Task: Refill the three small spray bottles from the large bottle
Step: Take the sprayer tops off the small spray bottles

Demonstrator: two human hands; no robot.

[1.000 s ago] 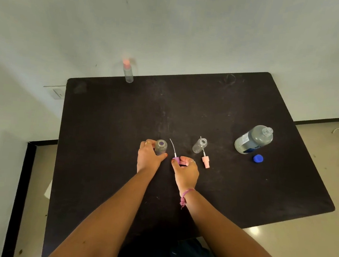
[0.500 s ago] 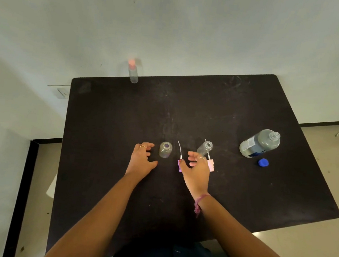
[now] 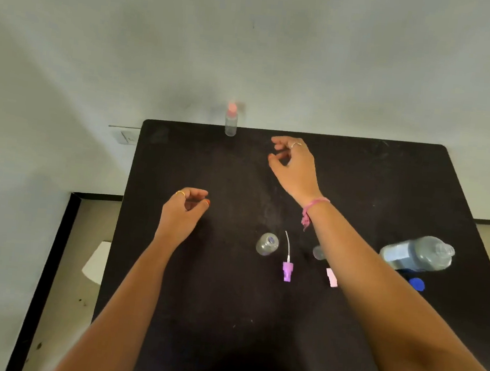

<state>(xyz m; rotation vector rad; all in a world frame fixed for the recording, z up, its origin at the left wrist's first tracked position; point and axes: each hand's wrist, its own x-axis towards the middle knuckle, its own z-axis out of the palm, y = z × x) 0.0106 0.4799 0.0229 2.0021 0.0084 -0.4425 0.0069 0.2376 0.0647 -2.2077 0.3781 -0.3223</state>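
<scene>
Left hand (image 3: 183,212): hovering over the left part of the table (image 3: 390,176), fingers loosely curled, thumb near the forefinger, nothing held.
Far bottle (image 3: 231,119): upright at the back edge, pink sprayer on; by the look of it the only small bottle not yet opened. Fill level too blurred to tell.
Right hand (image 3: 292,164): stretched toward the far bottle, apart from it; fingers half curled with thumb and forefinger near each other, empty.
Middle bottle (image 3: 267,244): standing open near the table's centre, neck bare; looks empty or nearly so, not certain.
Purple sprayer (image 3: 287,269): lying flat just right of the middle bottle, its thin tube pointing away from the body.
Third bottle (image 3: 318,252): mostly hidden behind the right forearm; cannot tell whether filled.
Pink sprayer (image 3: 331,277): lying on the table beside the forearm, half hidden.
Large bottle (image 3: 416,254): near the right edge, neck open; whether upright or tilted hard to tell through the wide lens.
Blue cap (image 3: 417,283): off, lying just in front of the large bottle.
Progress: early. Two small bottles opened, large bottle uncapped; probably no pouring done.
Left to do: fetch and open the far bottle, fill all three, refit the sprayers and cap.
</scene>
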